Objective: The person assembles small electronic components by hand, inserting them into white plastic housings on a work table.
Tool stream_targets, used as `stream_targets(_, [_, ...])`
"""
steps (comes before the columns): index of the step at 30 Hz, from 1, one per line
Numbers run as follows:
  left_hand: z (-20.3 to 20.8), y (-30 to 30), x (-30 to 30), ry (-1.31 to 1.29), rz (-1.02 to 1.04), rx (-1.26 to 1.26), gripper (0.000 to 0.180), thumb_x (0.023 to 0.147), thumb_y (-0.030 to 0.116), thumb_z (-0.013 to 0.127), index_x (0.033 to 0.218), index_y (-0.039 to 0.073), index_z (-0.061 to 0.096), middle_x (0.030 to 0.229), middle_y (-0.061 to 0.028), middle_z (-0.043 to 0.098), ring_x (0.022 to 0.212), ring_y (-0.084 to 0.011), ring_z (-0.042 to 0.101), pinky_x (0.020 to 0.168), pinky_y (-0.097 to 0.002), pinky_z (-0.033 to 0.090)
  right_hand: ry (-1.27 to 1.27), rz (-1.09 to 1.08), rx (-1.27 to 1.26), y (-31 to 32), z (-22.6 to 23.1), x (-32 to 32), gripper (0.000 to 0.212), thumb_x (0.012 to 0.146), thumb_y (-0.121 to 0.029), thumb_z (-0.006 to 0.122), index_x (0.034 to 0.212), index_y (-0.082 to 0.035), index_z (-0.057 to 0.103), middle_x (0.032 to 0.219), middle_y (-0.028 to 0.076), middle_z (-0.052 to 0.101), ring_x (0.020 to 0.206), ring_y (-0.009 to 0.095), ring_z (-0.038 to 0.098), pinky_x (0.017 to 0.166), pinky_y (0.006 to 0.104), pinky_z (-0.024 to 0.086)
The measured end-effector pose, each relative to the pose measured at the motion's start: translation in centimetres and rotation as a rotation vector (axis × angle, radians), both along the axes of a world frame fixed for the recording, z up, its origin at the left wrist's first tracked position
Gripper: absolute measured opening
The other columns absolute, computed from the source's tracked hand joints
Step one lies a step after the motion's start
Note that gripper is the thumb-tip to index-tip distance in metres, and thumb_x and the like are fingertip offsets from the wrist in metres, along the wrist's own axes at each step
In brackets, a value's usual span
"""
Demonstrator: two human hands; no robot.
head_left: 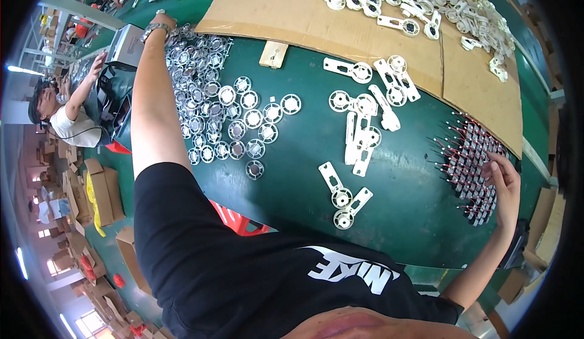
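My left arm stretches far to the left, and my left hand [160, 21], with a metal watch at the wrist, is beyond the far end of a spread of round spoked metal-and-white parts [207, 95]. Its fingers look curled, with a small pale bit at them that I cannot make out. On the right, my right hand [504, 184] is at the edge of a block of small dark components with red wires [471, 168]. Its fingers are loosely bent and apart, with nothing visible between them. Several white long-handled plastic housings with round ends [365, 111] lie on the green table between the hands.
A cardboard sheet [274, 10] covers the far side, with a heap of white housings [426, 1] on it. A small wooden block [274, 54] lies by its edge. A red stool [237, 220] is under the near edge. Another person [73, 114] sits at the left.
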State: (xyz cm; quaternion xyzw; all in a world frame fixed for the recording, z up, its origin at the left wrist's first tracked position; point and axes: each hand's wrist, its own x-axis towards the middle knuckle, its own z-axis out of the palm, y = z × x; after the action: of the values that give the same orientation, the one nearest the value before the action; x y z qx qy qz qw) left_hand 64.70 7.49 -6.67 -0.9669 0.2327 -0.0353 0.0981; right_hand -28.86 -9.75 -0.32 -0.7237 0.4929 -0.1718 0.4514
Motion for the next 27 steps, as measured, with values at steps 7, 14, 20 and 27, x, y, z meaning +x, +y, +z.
stream_targets(7, [0.0,2.1,2.8,-0.088,-0.224,-0.610,0.079,0.093,0.053,0.070,0.161,0.024,0.041,0.144,-0.0211,0.062,0.132,-0.0422,0.059,0.110,-0.0461,0.048,0.003,0.019,0.061,0.0,-0.7,-0.5,0.027,0.107,-0.023,0.062,0.127,-0.007,0.070,0.097,0.001,0.072,0.086,0.008,0.063,0.074,0.0237,0.049])
stream_targets(14, [-1.3,2.5,-1.5,0.273,-0.164,-0.154,0.045,0.098,0.049,0.068,0.129,0.016,0.074,0.125,-0.0204,0.073,0.125,-0.0367,0.066,0.108,-0.0433,0.049,-0.015,0.033,0.081,0.8,-0.3,-0.7,0.026,0.108,-0.021,0.061,0.129,-0.007,0.069,0.094,-0.001,0.069,0.084,0.006,0.061,0.072,0.0229,0.048])
stream_targets(20, [-0.3,5.3,-5.4,0.142,-0.225,0.002,0.043,0.091,0.041,0.076,0.125,0.015,0.075,0.122,-0.0199,0.074,0.115,-0.0394,0.070,0.100,-0.0455,0.055,-0.034,0.072,0.044,1.2,0.8,-1.0,0.029,0.108,-0.021,0.061,0.130,-0.005,0.068,0.097,0.002,0.072,0.086,0.008,0.063,0.073,0.0239,0.050])
stream_targets(27, [1.7,4.7,-18.6,-0.165,-0.162,-0.240,0.057,0.092,0.034,0.070,0.146,0.021,0.056,0.139,-0.0155,0.063,0.125,-0.0428,0.061,0.104,-0.0544,0.052,-0.036,0.123,-0.002,2.7,1.7,-1.6,0.028,0.108,-0.021,0.061,0.130,-0.004,0.067,0.097,0.001,0.071,0.085,0.008,0.064,0.072,0.0241,0.051])
